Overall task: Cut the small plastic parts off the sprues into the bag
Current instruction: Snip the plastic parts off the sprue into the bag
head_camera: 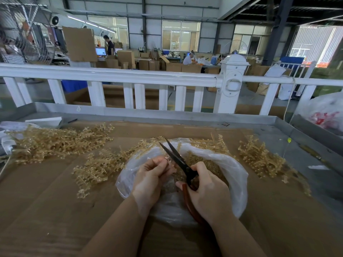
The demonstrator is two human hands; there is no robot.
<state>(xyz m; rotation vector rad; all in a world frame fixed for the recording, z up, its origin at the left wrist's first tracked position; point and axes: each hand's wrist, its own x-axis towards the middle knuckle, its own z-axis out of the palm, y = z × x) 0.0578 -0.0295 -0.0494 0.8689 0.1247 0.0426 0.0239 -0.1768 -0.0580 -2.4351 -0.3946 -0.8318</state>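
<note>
Left hand (152, 173): over the bag mouth, fingers curled, pinching a small pale-amber plastic sprue piece (171, 165) at the fingertips, just left of the blades.
Right hand (206, 190): wrapped round the handles of the black-bladed scissors w/ reddish-brown handles (178, 158); thumb thru one loop, other fingers round the 2nd.
Scissors: blades parted in a narrow V, tips pointing up & away from the person, above the bag's far rim. Sprue piece sits beside the blades near the pivot; can't tell if it's touching.
Bag: clear thin plastic bag (235, 169), mouth open upward, lying on the cardboard under both hands. Inside: a heap of small amber cut parts (209, 164), mostly on the right half.
Uncut sprues: tangled amber plastic sprue branches in piles — big pile far left (55, 141), one just left of the bag (98, 167), a few behind the bag (209, 143), another pile right (259, 158).
Work surface: flat brown cardboard sheet (55, 210) laid in a grey metal tray-table w/ raised rim (167, 115).
Far left edge: crumpled clear plastic (9, 127), partly out of view.
Behind table: white railing w/ post (232, 80).
Background: workshop floor w/ stacked cardboard boxes (144, 64), large wire-caged fan (24, 34) upper left, 2 people at far benches, blurred.
Right edge: big clear bag holding red & white stuff (324, 114), contents unclear.
</note>
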